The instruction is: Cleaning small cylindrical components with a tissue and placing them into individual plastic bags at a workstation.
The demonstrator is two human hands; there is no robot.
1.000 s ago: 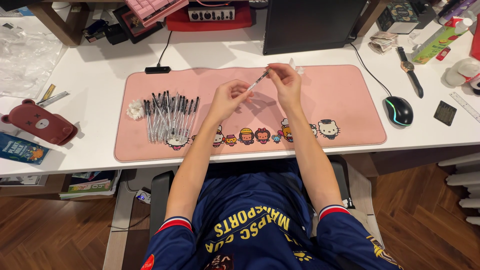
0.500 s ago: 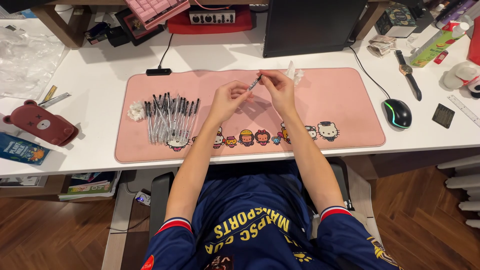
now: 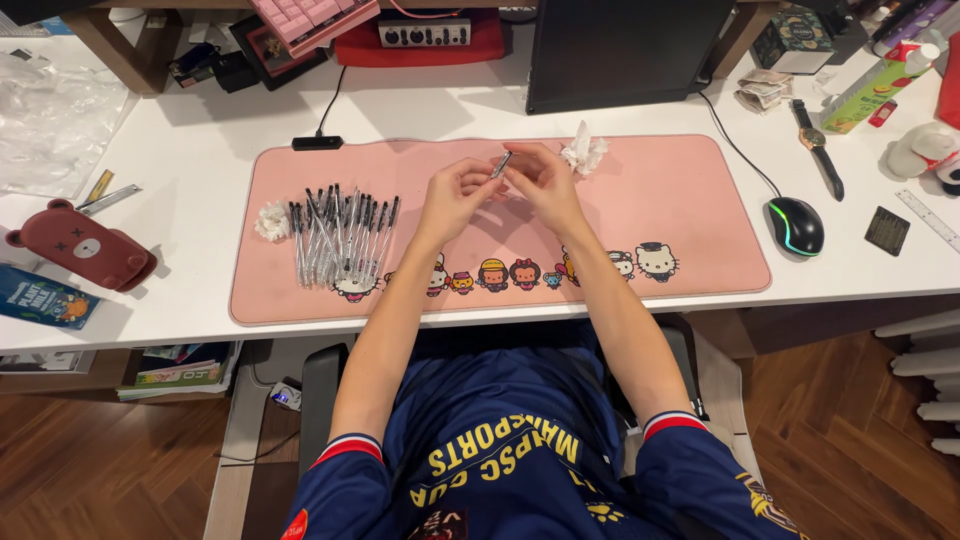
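**poster1:** White worktop [image 3: 200,160], pink desk mat [image 3: 680,200] laid across the middle, cartoon figures printed along its near edge. Anything being held?

**poster2:** Yep, a small pen [image 3: 501,164] is pinched between both hands just above the mat's centre, tilted with its upper end toward 1 o'clock. The left hand [image 3: 455,195] is closed on the lower end, the right hand [image 3: 545,180] is curled round the upper end. Fingertips are pretty much touching each other.

**poster1:** And the pile off to the side?

**poster2:** A row of pens [image 3: 340,235] is laid out on the mat at 9 o'clock from the hands, well apart from them. A crumpled white tissue [image 3: 271,221] is seen just beside that row, at its 9 o'clock. Another white wad [image 3: 583,153] sits at 1 o'clock, near the right hand.

**poster1:** Rest of the worktop?

**poster2:** A black mouse [image 3: 796,225] with a lit rim is parked at 3 o'clock, just off the mat. A dark red bear-shaped case [image 3: 80,245] is found far out at 9 o'clock.
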